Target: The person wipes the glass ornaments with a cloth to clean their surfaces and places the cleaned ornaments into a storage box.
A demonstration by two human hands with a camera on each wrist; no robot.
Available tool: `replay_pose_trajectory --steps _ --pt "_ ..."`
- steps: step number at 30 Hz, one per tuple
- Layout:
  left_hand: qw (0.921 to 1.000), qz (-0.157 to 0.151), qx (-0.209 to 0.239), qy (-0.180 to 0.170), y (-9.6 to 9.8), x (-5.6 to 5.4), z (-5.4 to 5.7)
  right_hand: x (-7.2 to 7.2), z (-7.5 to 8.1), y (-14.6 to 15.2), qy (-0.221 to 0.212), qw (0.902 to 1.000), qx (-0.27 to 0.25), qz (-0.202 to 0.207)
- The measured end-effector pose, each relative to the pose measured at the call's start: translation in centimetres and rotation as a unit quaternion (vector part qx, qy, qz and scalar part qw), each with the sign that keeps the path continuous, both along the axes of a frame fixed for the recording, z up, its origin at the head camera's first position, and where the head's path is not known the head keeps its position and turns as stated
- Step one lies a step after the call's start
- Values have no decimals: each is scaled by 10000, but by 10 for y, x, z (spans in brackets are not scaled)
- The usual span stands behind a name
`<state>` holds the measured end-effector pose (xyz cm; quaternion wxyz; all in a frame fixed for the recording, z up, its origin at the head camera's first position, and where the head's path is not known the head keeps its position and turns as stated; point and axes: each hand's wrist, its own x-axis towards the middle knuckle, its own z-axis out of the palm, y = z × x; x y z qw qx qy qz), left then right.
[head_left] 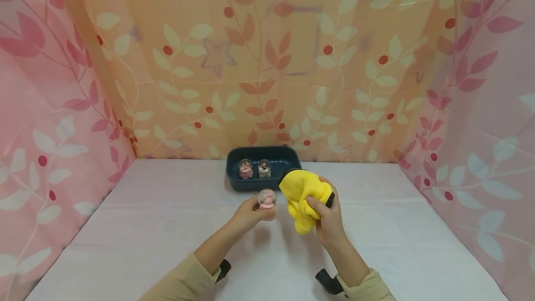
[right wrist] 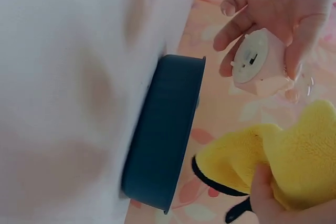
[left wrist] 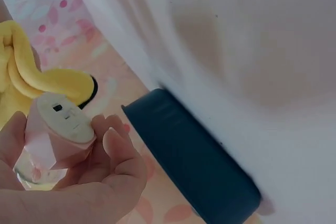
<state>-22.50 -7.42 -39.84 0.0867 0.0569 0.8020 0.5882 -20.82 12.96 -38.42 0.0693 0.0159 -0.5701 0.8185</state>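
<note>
My left hand [head_left: 247, 216] curls its fingers round the base [left wrist: 55, 142] of a globe [head_left: 267, 199] above the desk [head_left: 167, 226], short of the tray [head_left: 251, 185] near the far edge; I judge this leaves the dome [head_left: 267, 195] bare for the cloth [head_left: 303, 199] bunched in my right hand's [head_left: 330, 222] grip. The tray likely keeps two other globes [head_left: 245, 169] together. I can't read the marks [left wrist: 67, 116] underneath.

White-covered table [head_left: 138, 217], surface looking smooth from here, with faint shadows [head_left: 262, 235] falling across its middle. One dark blue tray [head_left: 263, 185] sitting directly on it: rectangular, rounded corners, standing upright, open side facing up. It's resting close by the back edge, about midway between the back corners, long sides running along that edge.
</note>
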Motion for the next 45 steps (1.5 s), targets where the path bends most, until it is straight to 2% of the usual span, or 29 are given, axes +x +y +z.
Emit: replay_pose_trajectory --steps 4,7,9,13,16,19,25,30,36,41,45 --pt "10000 -36 43 -55 2 4 6 0 1 -3 744 9967 27 323" --pt "9999 -60 73 -88 4 6 11 0 2 -4 1266 9891 434 621" --pt "9999 -123 72 -65 6 6 13 0 2 -5 1457 9828 793 817" --pt "9995 -302 41 42 9 8 17 -2 0 -8 1700 9615 1758 1254" --pt "9987 -506 38 -20 9 8 18 -4 0 -9 1756 9444 2347 1490" --pt "9970 -748 129 -165 8 8 18 -6 1 -8 1538 9365 2696 1631" --pt "9947 -873 350 -423 7 11 14 -8 4 -8 844 9375 2942 1654" --pt "9953 -859 328 -317 6 12 12 -8 3 -11 818 9465 2921 1101" --pt "9951 -541 815 -167 9 13 10 -8 2 -8 690 9638 2543 405" --pt "9933 -431 1068 136 9 16 8 -11 3 -4 639 9728 2226 109" --pt "9909 -462 1245 221 9 17 8 -13 5 -1 550 9839 1699 36"
